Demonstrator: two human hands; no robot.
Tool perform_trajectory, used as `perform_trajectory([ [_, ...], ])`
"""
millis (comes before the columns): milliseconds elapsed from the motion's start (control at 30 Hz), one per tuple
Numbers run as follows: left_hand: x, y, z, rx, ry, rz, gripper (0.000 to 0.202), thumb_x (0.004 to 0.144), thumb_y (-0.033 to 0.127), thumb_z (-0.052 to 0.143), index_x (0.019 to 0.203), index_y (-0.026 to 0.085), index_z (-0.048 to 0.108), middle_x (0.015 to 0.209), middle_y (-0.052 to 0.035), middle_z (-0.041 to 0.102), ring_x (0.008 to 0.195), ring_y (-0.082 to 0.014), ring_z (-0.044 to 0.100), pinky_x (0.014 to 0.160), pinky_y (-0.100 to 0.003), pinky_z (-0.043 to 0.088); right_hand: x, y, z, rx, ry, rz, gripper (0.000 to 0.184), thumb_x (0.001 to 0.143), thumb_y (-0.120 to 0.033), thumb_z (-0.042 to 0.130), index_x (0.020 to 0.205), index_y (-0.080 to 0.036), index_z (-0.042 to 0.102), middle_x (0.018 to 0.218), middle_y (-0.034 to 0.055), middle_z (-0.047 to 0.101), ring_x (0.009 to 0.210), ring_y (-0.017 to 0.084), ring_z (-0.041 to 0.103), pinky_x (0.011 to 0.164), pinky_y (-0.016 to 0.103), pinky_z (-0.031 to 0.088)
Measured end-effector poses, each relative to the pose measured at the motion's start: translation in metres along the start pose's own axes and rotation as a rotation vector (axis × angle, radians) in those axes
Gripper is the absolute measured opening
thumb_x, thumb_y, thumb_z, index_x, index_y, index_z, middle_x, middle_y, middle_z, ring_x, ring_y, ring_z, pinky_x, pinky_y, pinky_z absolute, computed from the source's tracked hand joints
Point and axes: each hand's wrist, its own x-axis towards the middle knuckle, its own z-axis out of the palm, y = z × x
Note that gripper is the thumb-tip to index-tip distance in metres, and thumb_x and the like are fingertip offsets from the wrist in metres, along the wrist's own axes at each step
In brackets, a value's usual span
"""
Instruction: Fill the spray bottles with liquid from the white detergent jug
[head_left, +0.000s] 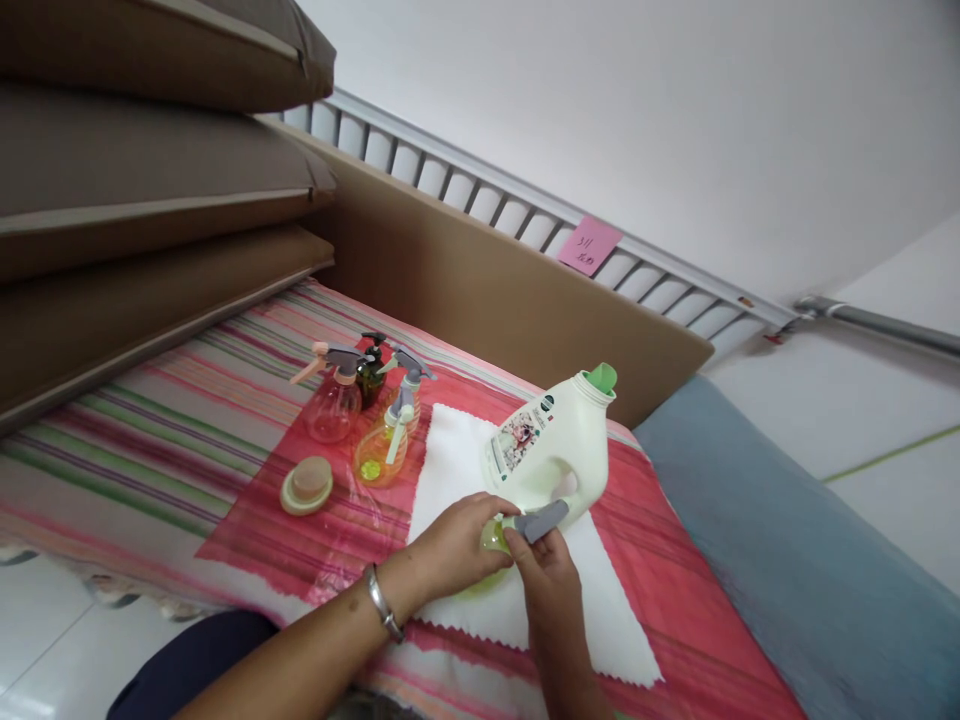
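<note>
A small clear spray bottle (495, 537) with yellow-green liquid lies tilted between my hands, over a white cloth (622, 625) with a zigzag edge. My left hand (459, 547) is wrapped round the bottle's body, which it partly hides. At its neck, the fingers of my right hand (553, 580) grip the grey spray head (546, 521). Just behind stands a large pale-green detergent jug (592, 440) with a label, its mouth uncapped and showing a bright green spout. The jug rests on the cloth.
To the left stand several spray bottles, including a clear pink one (335, 410), a yellow one (381, 452) and a dark one (370, 375). A pale round cap (307, 486) lies nearby on red sheeting. Stacked brown cushions (150, 160) and a cardboard panel (465, 280) border the striped cover.
</note>
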Motion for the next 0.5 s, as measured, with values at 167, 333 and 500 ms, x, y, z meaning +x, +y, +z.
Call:
perform_trajectory([
  [167, -0.003, 0.001, 0.011, 0.047, 0.134, 0.006, 0.021, 0.073, 0.016, 0.060, 0.095, 0.018, 0.062, 0.094, -0.0051, 0.065, 0.090, -0.0195, 0.060, 0.084, -0.029, 0.045, 0.001, -0.003, 0.005, 0.007, 0.002, 0.011, 0.039, 0.070, -0.042, 0.069, 0.099, -0.018, 0.058, 0.099, 0.0066, 0.070, 0.100, 0.028, 0.062, 0.087, 0.040, 0.049],
  [333, -0.004, -0.002, 0.015, 0.016, 0.151, 0.039, 0.021, 0.075, 0.016, 0.057, 0.095, 0.020, 0.059, 0.095, -0.0042, 0.063, 0.090, -0.0188, 0.059, 0.082, -0.028, 0.045, -0.003, -0.007, -0.003, -0.066, -0.015, 0.010, 0.036, 0.069, -0.044, 0.068, 0.095, -0.020, 0.060, 0.097, 0.0053, 0.071, 0.097, 0.029, 0.063, 0.085, 0.040, 0.051],
  [500, -0.003, -0.001, 0.015, -0.043, 0.141, 0.002, 0.021, 0.071, 0.019, 0.066, 0.092, 0.020, 0.060, 0.095, -0.0034, 0.062, 0.094, -0.0197, 0.057, 0.085, -0.029, 0.044, -0.013, -0.022, -0.042, -0.469, 0.076, -0.192, 0.035, 0.072, -0.047, 0.062, 0.096, -0.021, 0.061, 0.098, 0.0094, 0.069, 0.092, 0.031, 0.063, 0.084, 0.046, 0.049],
])
